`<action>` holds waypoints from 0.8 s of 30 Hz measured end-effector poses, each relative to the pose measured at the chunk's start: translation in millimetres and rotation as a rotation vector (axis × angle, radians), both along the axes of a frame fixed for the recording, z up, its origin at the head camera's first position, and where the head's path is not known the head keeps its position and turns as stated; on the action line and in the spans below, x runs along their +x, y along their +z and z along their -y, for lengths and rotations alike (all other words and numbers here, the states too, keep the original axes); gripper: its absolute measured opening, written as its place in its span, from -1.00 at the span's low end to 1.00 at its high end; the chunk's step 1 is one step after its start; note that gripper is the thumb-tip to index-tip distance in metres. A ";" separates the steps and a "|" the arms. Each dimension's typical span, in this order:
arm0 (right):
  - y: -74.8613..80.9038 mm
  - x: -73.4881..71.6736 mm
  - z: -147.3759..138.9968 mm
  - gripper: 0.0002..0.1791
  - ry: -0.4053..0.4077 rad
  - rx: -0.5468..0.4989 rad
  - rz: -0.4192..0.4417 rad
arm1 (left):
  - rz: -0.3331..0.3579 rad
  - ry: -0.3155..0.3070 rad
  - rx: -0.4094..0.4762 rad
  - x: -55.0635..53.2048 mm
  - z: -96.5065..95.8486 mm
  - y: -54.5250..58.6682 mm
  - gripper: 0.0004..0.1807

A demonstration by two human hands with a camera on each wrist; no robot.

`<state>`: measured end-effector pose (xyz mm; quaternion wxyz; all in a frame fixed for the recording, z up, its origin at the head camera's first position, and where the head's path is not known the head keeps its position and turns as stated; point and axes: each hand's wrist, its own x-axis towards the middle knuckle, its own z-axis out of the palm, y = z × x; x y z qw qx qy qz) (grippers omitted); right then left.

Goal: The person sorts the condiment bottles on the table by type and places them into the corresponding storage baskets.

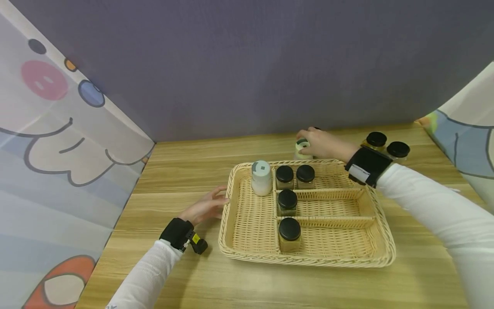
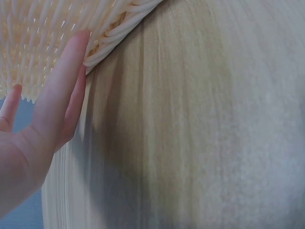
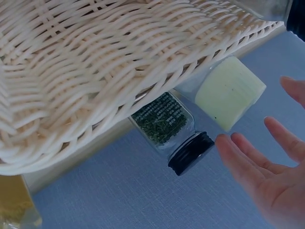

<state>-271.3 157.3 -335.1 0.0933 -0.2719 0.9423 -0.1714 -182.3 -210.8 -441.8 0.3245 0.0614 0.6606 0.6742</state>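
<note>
A woven basket (image 1: 308, 259) with compartments sits on the wooden table. My left hand (image 1: 208, 207) is at its left side, fingers extended along the wicker wall. Behind the far rim, my right hand (image 1: 323, 143) reaches over a bottle with a pale green top (image 3: 229, 93). In the right wrist view, its fingers are spread, with a gap between them and that top. Beside this bottle stands a black-lidded glass jar of green dried herbs (image 3: 162, 119), partly hidden by the basket. Inside the basket are a white-topped bottle (image 1: 261, 178) and several black-lidded jars, one of them in front (image 1: 290, 234).
Two more black-lidded jars, one amber (image 1: 376, 139) and one beside it (image 1: 398, 149), stand at the back right, near my right wrist. A grey-purple panel (image 1: 247, 77) rises along the table's back edge. Printed cloth (image 1: 77, 141) hangs at both sides.
</note>
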 end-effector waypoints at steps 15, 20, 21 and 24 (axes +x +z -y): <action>-12.9 -4.7 4.8 -0.54 0.024 -0.028 -0.003 | -0.001 -0.005 -0.009 0.9 -2.0 3.1 -0.47; -19.1 -7.0 4.4 -0.58 0.075 -0.019 -0.063 | 0.005 -0.003 -0.012 1.2 -3.1 3.8 -0.47; -19.6 -7.4 4.3 -0.58 0.079 -0.014 -0.069 | 0.006 -0.004 -0.010 1.4 -3.2 3.8 -0.47; -20.7 -8.2 4.2 -0.58 0.086 -0.009 -0.074 | 0.005 -0.007 -0.010 1.8 -3.4 3.9 -0.47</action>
